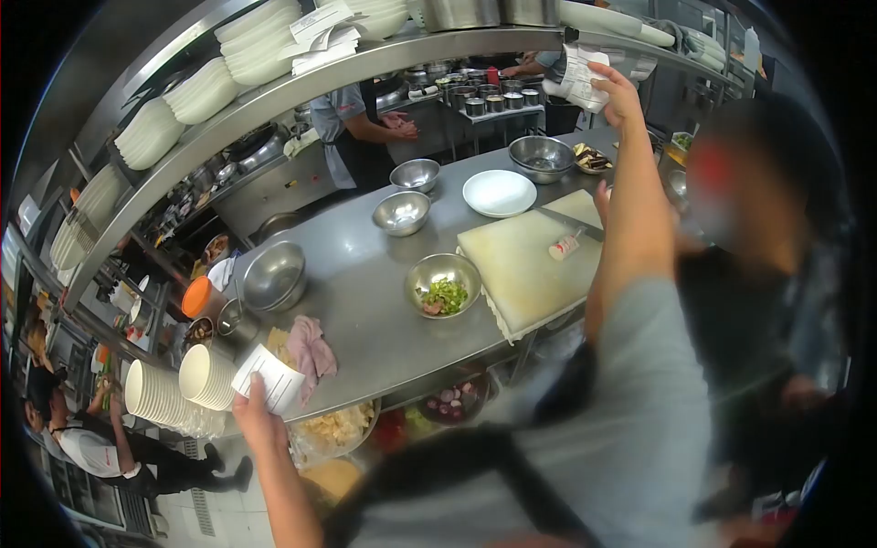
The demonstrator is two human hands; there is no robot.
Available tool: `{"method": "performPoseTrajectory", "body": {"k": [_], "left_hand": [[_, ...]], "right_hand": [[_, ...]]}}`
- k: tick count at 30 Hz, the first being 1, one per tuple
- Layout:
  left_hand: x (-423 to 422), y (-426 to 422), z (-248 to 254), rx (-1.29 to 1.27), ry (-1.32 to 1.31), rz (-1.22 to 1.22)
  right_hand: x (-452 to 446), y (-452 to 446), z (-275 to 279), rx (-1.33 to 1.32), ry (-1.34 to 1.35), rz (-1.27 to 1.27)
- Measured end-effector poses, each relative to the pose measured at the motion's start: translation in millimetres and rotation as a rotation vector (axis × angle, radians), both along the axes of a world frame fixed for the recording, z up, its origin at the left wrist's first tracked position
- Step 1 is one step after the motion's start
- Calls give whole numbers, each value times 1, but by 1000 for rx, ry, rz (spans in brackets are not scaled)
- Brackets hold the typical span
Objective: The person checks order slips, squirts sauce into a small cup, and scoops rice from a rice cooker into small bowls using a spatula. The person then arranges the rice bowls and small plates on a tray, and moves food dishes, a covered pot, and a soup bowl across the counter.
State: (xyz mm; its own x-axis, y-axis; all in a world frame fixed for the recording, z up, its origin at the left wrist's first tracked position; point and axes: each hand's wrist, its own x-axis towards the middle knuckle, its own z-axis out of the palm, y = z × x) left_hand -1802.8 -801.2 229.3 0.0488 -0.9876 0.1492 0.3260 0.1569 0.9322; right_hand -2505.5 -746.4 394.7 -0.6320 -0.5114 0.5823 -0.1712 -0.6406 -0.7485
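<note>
My left hand [260, 416], at the front left of the steel counter, pinches a white printed paper slip [277, 379] between thumb and fingers. My right arm reaches up to the shelf edge. There, my right hand [622, 95] has its fingers closed on a bunch of printed paper slips [582, 79]. Below lies a white cutting board [521, 265] with a knife [568, 222] and a small red-and-white wrapped item [564, 247] on it. Beside the board, a steel bowl [443, 265] contains chopped greens [444, 296] and some brownish pieces.
Steel bowls [402, 213] and a white plate [500, 194] stand along the counter. Stacked paper cups [208, 376] and a pink cloth [311, 350] are at the left. Overhead runs a shelf [393, 57] with stacked plates [260, 41]. A co-worker [758, 274] stands close on my right.
</note>
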Motion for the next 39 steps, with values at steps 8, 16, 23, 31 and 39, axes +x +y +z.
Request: {"method": "performPoseTrajectory", "body": {"k": [8, 16, 23, 31, 39], "left_hand": [[-11, -5, 2, 13, 17, 3], [-9, 0, -7, 22, -35, -28], [-5, 12, 4, 46, -18, 34], [11, 10, 7, 45, 76, 65], [104, 98, 10, 56, 188, 90]], "right_hand": [[-16, -25, 17, -141, 113, -446], [-6, -31, 8, -221, 38, -301], [-24, -40, 16, -299, 178, -733], [75, -16, 28, -285, 643, -1408], [466, -7, -60, -313, 627, 178]]}}
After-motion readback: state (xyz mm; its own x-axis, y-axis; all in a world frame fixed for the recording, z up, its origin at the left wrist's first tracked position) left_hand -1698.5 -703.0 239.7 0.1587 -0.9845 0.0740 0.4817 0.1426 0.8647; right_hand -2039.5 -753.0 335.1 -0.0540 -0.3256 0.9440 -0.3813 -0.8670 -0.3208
